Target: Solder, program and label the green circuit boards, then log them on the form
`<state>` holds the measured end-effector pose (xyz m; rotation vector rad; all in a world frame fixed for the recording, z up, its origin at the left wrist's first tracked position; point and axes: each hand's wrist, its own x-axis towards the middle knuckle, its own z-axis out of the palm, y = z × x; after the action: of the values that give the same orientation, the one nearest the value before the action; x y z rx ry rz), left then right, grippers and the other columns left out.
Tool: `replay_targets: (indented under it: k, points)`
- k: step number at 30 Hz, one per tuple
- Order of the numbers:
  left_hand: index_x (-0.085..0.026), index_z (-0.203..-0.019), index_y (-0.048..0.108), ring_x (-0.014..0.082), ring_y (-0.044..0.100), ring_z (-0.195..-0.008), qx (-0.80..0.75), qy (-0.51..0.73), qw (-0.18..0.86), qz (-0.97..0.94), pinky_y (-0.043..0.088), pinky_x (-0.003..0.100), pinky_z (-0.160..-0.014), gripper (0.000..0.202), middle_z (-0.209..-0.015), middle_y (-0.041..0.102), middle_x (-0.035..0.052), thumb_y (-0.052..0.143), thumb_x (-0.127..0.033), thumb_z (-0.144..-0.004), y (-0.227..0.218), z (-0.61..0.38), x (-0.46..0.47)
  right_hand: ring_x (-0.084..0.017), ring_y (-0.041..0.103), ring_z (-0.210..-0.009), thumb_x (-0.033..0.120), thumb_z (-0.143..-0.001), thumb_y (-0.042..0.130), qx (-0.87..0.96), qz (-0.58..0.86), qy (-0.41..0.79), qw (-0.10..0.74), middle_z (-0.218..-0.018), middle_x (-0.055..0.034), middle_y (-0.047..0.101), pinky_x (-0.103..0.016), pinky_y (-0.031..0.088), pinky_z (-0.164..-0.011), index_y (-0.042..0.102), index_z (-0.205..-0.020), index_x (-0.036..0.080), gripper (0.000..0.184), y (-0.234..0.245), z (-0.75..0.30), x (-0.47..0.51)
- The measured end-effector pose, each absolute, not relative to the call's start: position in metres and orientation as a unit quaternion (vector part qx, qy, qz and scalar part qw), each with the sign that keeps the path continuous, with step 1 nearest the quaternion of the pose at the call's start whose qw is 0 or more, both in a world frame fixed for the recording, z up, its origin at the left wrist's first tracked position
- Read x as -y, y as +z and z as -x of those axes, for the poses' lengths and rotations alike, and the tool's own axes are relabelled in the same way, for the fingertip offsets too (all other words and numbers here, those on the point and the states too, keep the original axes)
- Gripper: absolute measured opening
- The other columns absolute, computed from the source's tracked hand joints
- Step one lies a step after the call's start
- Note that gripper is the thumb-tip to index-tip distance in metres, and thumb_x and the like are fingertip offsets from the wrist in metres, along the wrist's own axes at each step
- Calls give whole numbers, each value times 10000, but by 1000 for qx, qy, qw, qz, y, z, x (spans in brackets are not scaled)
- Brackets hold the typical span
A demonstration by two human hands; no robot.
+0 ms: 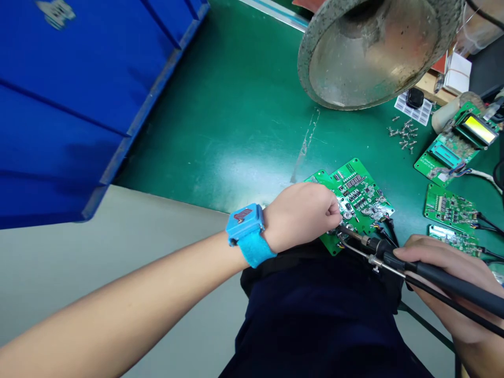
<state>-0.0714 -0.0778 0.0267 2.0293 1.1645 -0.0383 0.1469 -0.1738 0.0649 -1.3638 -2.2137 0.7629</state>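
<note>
My right hand (pixel 452 283) grips a black-handled soldering iron (pixel 419 269) with a thin metal feed tube clamped alongside. Its tip reaches a green circuit board (pixel 360 197) at the table's near edge, close to my left fingertips. A second green board (pixel 321 176) shows partly, behind my left hand and overlapping the first. My left hand (pixel 301 215) is closed over the boards with the fingers curled. Whatever those fingers pinch is hidden from this angle. A blue strap with a box-like buckle (pixel 246 223) circles my left wrist.
A wide grey metal funnel-shaped hood (pixel 374 58) hangs over the back. At right are loose metal connectors (pixel 403 134), a board with a lit display (pixel 478 128) and wired boards (pixel 449 210). A blue bin (pixel 79 105) stands left on the green tabletop (pixel 220 115).
</note>
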Motion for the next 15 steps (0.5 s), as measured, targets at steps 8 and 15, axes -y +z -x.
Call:
replay_targets:
  k: [8, 15]
  points:
    - [-174, -623, 650, 114, 524, -609, -462, -8, 394, -795, 314, 261, -539, 196, -680, 638, 6, 515, -156, -764, 26, 72, 79, -120, 636, -782, 110, -809, 577, 805, 477, 280, 216, -810, -6, 665, -181, 506, -715, 596, -1029, 216, 245, 64, -148, 173]
    - [-178, -622, 660, 120, 540, -622, -455, 8, 395, -798, 329, 258, -533, 205, -673, 636, 8, 511, -161, -762, 25, 73, 80, -134, 650, -780, 103, -797, 581, 794, 486, 287, 227, -829, -9, 676, -205, 519, -704, 611, -1023, 219, 255, 63, -148, 174]
